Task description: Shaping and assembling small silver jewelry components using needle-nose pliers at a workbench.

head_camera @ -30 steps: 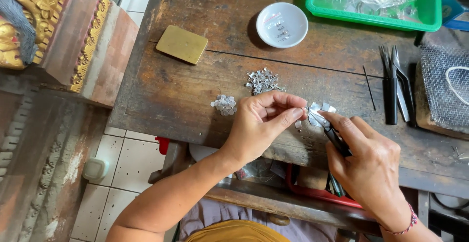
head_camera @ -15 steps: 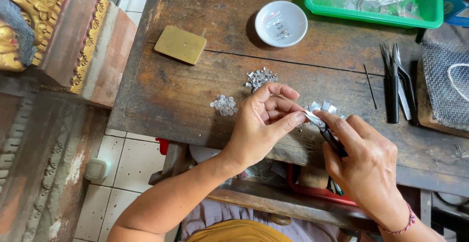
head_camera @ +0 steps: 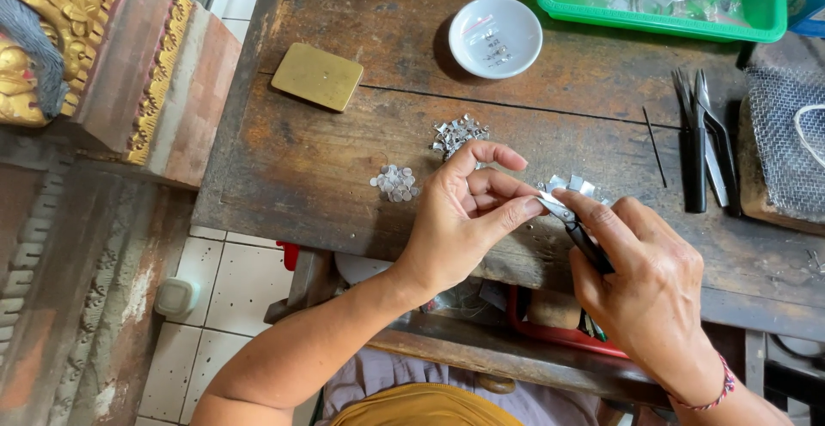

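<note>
your left hand [head_camera: 464,220] pinches thumb and forefinger together on a tiny metal piece [head_camera: 550,203], too small to make out, right where it meets the tip of the pliers [head_camera: 577,230] that your right hand [head_camera: 640,284] has wrapped in a closed grip, both hands hovering over the near edge of the wooden counter [head_camera: 284,159]. just beyond your fingers lie a few bent strips [head_camera: 574,185], a pile of clips [head_camera: 457,132] and a heap of discs [head_camera: 395,182], with a brass block [head_camera: 318,75] to the left. farther back sit a white dish [head_camera: 496,36] and a green tray [head_camera: 662,0], and spare tools [head_camera: 703,138] rest at the right beside a wire mesh [head_camera: 786,134].
</note>
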